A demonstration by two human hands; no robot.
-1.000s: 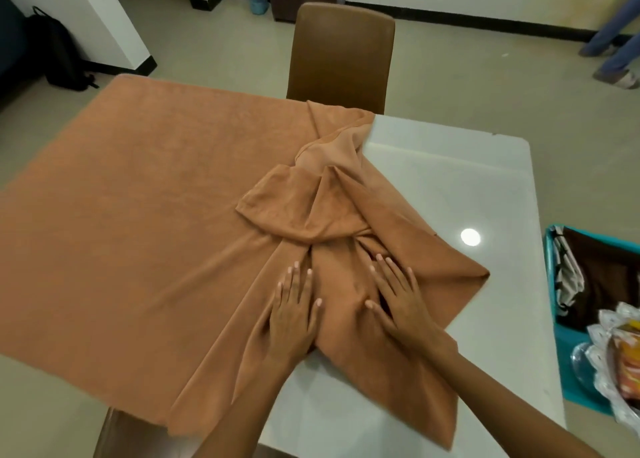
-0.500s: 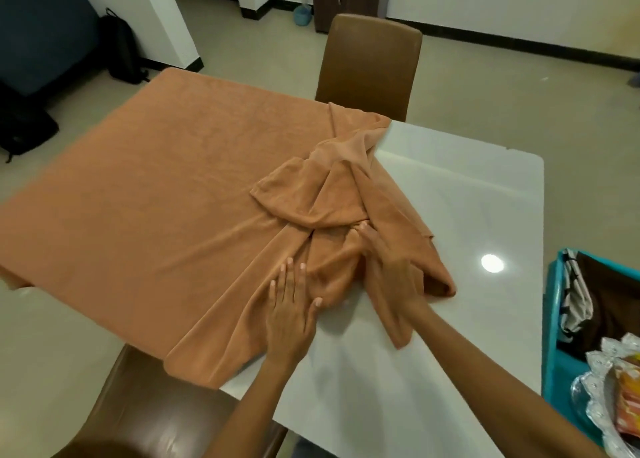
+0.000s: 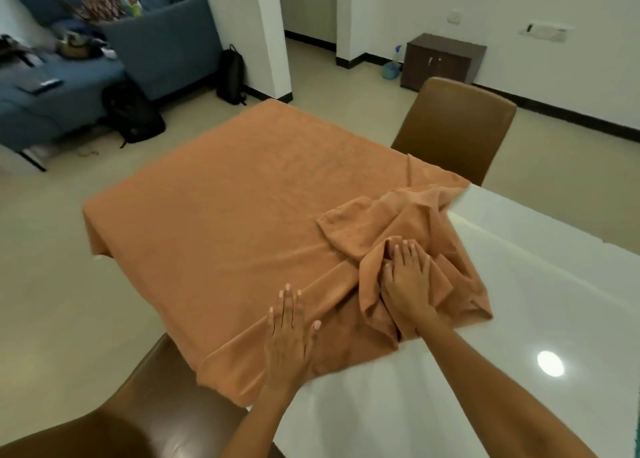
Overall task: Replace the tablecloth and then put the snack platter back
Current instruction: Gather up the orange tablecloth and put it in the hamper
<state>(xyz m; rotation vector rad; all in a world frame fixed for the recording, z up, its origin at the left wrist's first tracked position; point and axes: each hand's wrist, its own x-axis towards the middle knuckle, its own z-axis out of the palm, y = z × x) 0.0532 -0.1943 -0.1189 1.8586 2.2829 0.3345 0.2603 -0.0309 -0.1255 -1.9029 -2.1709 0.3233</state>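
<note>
Right hand (image 3: pixel 408 277) lies flat with fingers straight on the bunched heap of the soft orange fabric tablecloth (image 3: pixel 242 208); left hand (image 3: pixel 289 333) presses flat on its near edge; half the glossy white table (image 3: pixel 519 302) remains bare; snack platter out of view, not yet returned.

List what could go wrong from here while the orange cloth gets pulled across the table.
1. The tablecloth is bunched under the right hand; tugging may tighten the folds rather than spread them.
2. The left hand rests flat on the near edge, perhaps pinning the cloth against the pull.
3. The bare white table looks glossy, so the whole cloth could slide off its far side.
</note>
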